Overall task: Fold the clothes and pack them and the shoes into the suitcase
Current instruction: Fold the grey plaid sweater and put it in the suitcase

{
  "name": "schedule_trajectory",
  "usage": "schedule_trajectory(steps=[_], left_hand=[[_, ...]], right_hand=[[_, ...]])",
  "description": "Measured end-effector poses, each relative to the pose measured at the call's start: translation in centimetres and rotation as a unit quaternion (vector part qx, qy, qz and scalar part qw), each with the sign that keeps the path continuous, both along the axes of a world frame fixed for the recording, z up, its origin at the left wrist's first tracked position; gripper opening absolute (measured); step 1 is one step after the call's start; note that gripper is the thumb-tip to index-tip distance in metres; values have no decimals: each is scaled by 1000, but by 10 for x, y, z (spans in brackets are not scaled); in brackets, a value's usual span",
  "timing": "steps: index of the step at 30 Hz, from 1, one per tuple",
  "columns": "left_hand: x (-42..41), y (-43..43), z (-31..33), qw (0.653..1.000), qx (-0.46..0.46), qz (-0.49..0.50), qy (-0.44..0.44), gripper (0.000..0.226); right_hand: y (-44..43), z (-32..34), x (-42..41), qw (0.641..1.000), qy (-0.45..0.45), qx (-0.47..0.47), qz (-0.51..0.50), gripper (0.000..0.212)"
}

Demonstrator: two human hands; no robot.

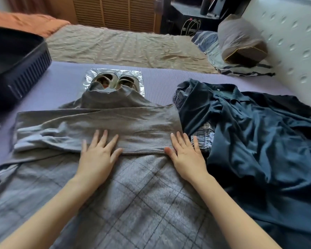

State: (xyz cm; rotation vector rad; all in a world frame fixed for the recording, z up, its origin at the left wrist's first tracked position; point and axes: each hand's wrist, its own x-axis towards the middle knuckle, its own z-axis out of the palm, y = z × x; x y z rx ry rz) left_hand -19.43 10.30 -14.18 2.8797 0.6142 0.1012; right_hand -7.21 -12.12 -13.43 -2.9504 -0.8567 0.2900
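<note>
A grey checked top (pixel 142 186) with a high collar lies flat on the purple mat (pixel 160 81). Its two sleeves are folded across the chest. My left hand (pixel 97 155) rests flat, fingers spread, on the folded sleeve. At the sleeve's right end my right hand (pixel 185 155) lies flat with straight fingers. A pair of grey shoes (pixel 113 80) stands on a clear plastic sheet behind the collar. The open dark blue suitcase (pixel 16 69) sits at the far left. A heap of dark teal clothes (pixel 258 132) lies to the right.
A beige sheet (pixel 124 45) covers the bed beyond the mat. A grey pillow (pixel 241 40) and striped bedding lie at the back right by a white padded headboard (pixel 294 42). An orange blanket (pixel 25 22) is at the back left.
</note>
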Motion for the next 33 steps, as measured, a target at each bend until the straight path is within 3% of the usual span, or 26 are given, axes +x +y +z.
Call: schedule_trajectory(steps=[3, 11, 16, 20, 28, 31, 33], left_hand=[[-11, 14, -17, 999, -4, 11, 44, 76], [-20, 18, 4, 996, -68, -18, 47, 60], [-91, 33, 23, 982, -90, 76, -144, 46], [-156, 52, 21, 955, -154, 161, -194, 43], [-205, 41, 1, 959, -142, 196, -149, 45], [-216, 39, 1, 945, -161, 209, -195, 37], [-220, 40, 7, 929, -197, 214, -229, 44]], right_hand=[[4, -4, 0, 1000, 11, -26, -10, 62], [11, 13, -4, 999, 21, -35, -27, 62], [43, 39, -38, 994, -31, 108, -13, 54], [98, 57, -77, 972, 47, 230, 19, 49], [223, 59, -135, 968, 111, 211, 74, 50], [243, 41, -150, 980, 116, 114, 118, 48], [245, 33, -155, 985, 89, 77, 128, 47]])
